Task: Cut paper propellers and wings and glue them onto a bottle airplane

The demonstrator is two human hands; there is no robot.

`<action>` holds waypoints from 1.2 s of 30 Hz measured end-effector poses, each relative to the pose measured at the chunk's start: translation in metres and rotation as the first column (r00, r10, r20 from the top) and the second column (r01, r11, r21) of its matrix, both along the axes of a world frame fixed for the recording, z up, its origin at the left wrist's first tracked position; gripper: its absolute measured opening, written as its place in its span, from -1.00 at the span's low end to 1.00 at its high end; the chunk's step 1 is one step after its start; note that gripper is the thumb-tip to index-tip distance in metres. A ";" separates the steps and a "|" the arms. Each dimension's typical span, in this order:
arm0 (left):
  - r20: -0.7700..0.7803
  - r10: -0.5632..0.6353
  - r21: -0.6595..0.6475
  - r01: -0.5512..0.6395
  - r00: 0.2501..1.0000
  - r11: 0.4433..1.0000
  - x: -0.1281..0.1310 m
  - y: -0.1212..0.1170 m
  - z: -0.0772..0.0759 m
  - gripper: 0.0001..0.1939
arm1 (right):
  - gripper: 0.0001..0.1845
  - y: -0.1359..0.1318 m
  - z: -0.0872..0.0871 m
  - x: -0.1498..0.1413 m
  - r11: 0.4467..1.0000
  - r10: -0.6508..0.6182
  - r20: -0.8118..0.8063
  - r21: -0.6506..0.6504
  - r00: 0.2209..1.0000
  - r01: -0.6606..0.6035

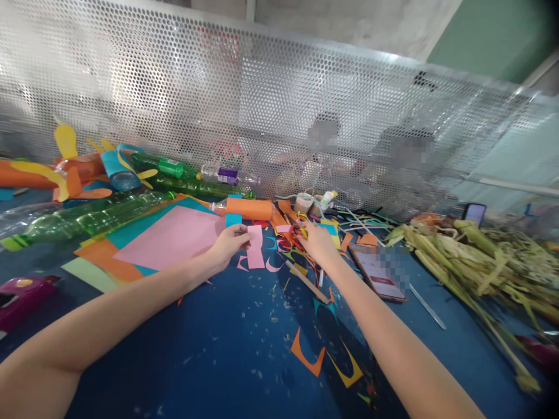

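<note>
Between the thumb and fingers of my left hand [231, 244] is a small strip of pink paper [255, 247], held upright just above the blue table [209, 355]. To the right, my right hand [318, 240] is closed around what look like scissors [301, 233] with red and yellow handles, partly hidden by the fingers and the scraps behind. Coloured paper offcuts lie under and around both hands. An orange-wrapped bottle [248, 208] lies just beyond my left hand, and a pink sheet [174, 235] tops a stack of coloured paper to its left.
Green plastic bottles [100, 215] and paper-decorated bottles [120, 169] lie at the left, with a magenta tool [26, 299] nearer. A phone [379, 272] and dried husks [476, 256] are at the right. A perforated metal screen [271, 105] stands behind; people are blurred beyond it.
</note>
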State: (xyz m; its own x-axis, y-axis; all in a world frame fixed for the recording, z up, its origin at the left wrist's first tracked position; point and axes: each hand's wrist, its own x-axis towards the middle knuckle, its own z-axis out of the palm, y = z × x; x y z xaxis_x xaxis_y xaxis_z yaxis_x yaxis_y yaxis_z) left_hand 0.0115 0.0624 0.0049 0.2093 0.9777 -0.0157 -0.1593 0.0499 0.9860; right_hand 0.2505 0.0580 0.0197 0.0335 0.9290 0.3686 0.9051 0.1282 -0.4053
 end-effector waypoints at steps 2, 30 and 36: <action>-0.004 -0.030 -0.013 0.030 1.000 0.999 0.001 -0.003 0.001 -0.79 | -0.82 -0.013 0.004 -0.011 0.998 0.060 -0.025 0.011 0.998 -0.060; -0.801 0.013 0.487 0.639 0.598 0.595 -0.011 -0.024 -0.001 -0.85 | -0.92 -0.103 0.004 -0.050 0.901 0.307 -0.160 -0.269 0.938 -0.340; -0.808 -0.056 0.477 0.706 0.587 0.523 -0.013 -0.031 -0.002 -0.83 | -0.92 -0.098 -0.001 -0.051 0.900 0.276 -0.215 -0.284 0.937 -0.331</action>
State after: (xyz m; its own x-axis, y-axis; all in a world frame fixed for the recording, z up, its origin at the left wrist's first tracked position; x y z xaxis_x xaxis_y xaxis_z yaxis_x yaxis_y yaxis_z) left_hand -0.0013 0.0312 0.0032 0.8073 0.5128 0.2919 0.3319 -0.8037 0.4939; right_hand 0.2000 -0.0397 0.0186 -0.2336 0.9695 0.0737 0.7590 0.2291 -0.6095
